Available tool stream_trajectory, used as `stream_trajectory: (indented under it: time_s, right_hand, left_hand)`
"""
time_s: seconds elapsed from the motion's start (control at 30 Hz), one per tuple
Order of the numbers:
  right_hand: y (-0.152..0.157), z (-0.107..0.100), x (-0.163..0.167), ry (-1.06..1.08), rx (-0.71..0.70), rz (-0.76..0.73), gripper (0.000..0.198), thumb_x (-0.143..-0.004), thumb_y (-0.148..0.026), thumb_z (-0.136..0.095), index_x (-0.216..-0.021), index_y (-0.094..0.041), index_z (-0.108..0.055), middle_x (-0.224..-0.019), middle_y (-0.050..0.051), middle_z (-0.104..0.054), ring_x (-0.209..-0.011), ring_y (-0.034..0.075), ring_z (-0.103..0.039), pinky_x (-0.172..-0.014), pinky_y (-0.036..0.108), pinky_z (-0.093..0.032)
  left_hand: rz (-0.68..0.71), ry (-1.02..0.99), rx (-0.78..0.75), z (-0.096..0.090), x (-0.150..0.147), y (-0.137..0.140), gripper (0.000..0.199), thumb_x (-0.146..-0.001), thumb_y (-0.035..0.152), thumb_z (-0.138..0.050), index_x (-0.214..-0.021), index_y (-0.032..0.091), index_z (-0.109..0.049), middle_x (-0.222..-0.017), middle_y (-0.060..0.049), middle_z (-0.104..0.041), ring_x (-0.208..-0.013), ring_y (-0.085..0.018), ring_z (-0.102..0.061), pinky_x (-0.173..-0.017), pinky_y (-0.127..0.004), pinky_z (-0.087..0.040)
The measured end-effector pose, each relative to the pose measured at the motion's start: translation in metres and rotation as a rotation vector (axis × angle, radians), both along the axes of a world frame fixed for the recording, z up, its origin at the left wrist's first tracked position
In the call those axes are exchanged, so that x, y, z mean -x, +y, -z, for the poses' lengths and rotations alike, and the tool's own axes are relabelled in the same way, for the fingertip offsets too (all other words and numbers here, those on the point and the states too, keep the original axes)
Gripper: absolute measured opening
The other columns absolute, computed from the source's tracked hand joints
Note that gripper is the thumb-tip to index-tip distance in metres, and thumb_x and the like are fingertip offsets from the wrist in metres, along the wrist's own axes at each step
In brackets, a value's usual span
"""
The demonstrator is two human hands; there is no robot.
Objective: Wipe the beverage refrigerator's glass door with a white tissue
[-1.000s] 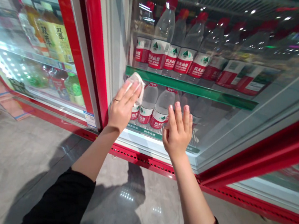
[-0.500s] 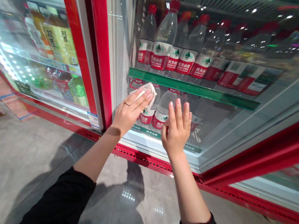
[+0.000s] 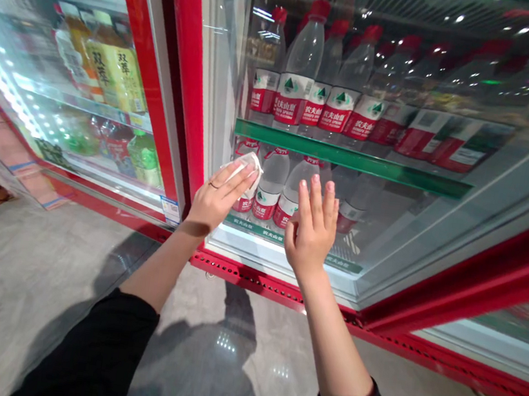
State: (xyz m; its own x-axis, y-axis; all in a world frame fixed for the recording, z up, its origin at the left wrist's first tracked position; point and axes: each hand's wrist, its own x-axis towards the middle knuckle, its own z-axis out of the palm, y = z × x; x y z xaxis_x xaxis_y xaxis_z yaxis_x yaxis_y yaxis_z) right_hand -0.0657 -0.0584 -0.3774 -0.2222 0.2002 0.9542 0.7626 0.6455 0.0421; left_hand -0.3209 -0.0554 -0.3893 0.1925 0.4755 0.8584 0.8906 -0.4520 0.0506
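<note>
My left hand (image 3: 215, 201) presses a folded white cloth (image 3: 254, 169) against the glass door (image 3: 389, 231) of a drinks fridge, fingers laid flat over it. It is at the door's lower left, just under a green shelf edge (image 3: 352, 160). To its right, my right hand (image 3: 311, 236) is open, palm toward the glass, fingers stretched upward and holding nothing. Whether its palm touches the glass I cannot tell. Behind the door, water bottles (image 3: 293, 98) with red caps and red-and-white labels stand on the upper shelf. More bottles (image 3: 266, 205) below are partly hidden by my hands.
A red door frame (image 3: 190, 78) runs up the left side. Beyond it, another lit fridge holds yellow-labelled bottles (image 3: 110, 70). Pink boxes (image 3: 3, 147) stand at far left on the grey tiled floor (image 3: 91, 253). A red perforated base strip (image 3: 244, 278) runs below the door.
My left hand has slid left and slightly down across the glass with the cloth. The right hand keeps nearly the same place in view while the view shifts slightly.
</note>
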Motion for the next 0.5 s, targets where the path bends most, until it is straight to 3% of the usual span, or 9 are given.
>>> stream_trajectory:
  time_s: [0.1,0.17,0.33,0.4,0.5]
  right_hand:
    - [-0.002,0.0,0.003,-0.012,0.005,-0.036,0.088,-0.097,-0.009,-0.046,-0.177,-0.029,-0.017,-0.175,0.004,-0.044,-0.17,0.021,-0.023,-0.14,0.043,-0.022]
    - [-0.002,0.001,0.004,-0.024,0.013,-0.034,0.088,-0.096,-0.008,-0.046,-0.177,-0.029,-0.018,-0.175,0.005,-0.044,-0.17,0.021,-0.021,-0.14,0.043,-0.021]
    - [-0.004,0.003,0.007,-0.04,0.035,-0.01,0.084,-0.098,-0.009,-0.046,-0.176,-0.025,-0.022,-0.175,0.008,-0.044,-0.171,0.023,-0.021,-0.139,0.046,-0.023]
    - [-0.006,0.004,0.01,-0.049,0.044,-0.008,0.082,-0.098,-0.009,-0.046,-0.176,-0.023,-0.025,-0.174,0.009,-0.046,-0.171,0.023,-0.022,-0.139,0.046,-0.023]
    - [-0.008,0.006,0.015,-0.073,0.063,-0.017,0.078,-0.098,-0.009,-0.046,-0.174,-0.02,-0.03,-0.172,0.01,-0.049,-0.171,0.024,-0.021,-0.14,0.046,-0.022]
  left_hand:
    - [-0.073,-0.108,-0.009,-0.01,0.018,-0.001,0.053,-0.114,0.026,-0.027,-0.158,0.03,-0.058,-0.166,0.002,-0.054,-0.165,-0.02,-0.033,-0.141,-0.051,-0.026]
    - [-0.129,-0.182,-0.047,-0.003,0.023,-0.002,0.053,-0.115,0.027,-0.027,-0.159,0.023,-0.056,-0.168,-0.003,-0.051,-0.167,-0.023,-0.027,-0.141,-0.055,-0.024]
    - [-0.18,-0.23,-0.058,0.024,0.016,-0.008,0.052,-0.115,0.028,-0.029,-0.159,0.026,-0.055,-0.166,-0.001,-0.053,-0.166,-0.016,-0.029,-0.141,-0.045,-0.03]
    - [-0.158,-0.185,-0.041,0.017,0.013,-0.009,0.052,-0.114,0.027,-0.029,-0.158,0.026,-0.056,-0.164,-0.001,-0.056,-0.165,-0.016,-0.031,-0.14,-0.044,-0.032]
    - [-0.11,-0.128,-0.023,-0.018,0.015,-0.006,0.054,-0.114,0.022,-0.028,-0.162,0.026,-0.052,-0.169,0.003,-0.05,-0.167,-0.018,-0.03,-0.143,-0.048,-0.027]
